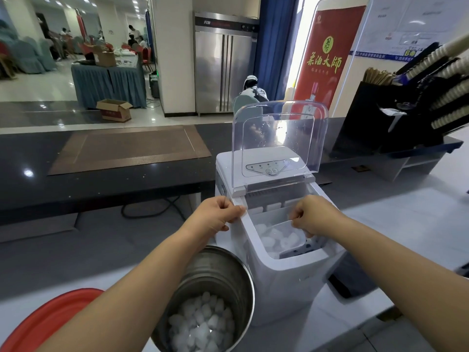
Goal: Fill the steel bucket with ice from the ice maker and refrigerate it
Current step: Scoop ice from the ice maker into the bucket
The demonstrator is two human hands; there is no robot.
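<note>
With the lid (279, 138) up, your left hand (218, 214) clamps the ice maker (286, 275) rim; your right hand (311, 215) pinches the scoop (291, 237) in its ice. Bucket (220, 273), part-filled, sits just left; red lid (50, 316) beside it.

White ice maker (286, 273) on white counter (406, 250), near its left edge; clear lid (280, 138) hinged up, upright. Left hand (218, 215) grips machine's left top rim, thumb on top. Right hand (311, 215) inside opening, fingers closed on clear scoop (291, 233) loaded with ice (269, 241) in basket. Steel bucket (218, 288) just beside machine's left front, tilted toward camera, partly filled with ice cubes (203, 323). Red basin (50, 318) at lower-left corner. Steel refrigerator (224, 69) far back.
</note>
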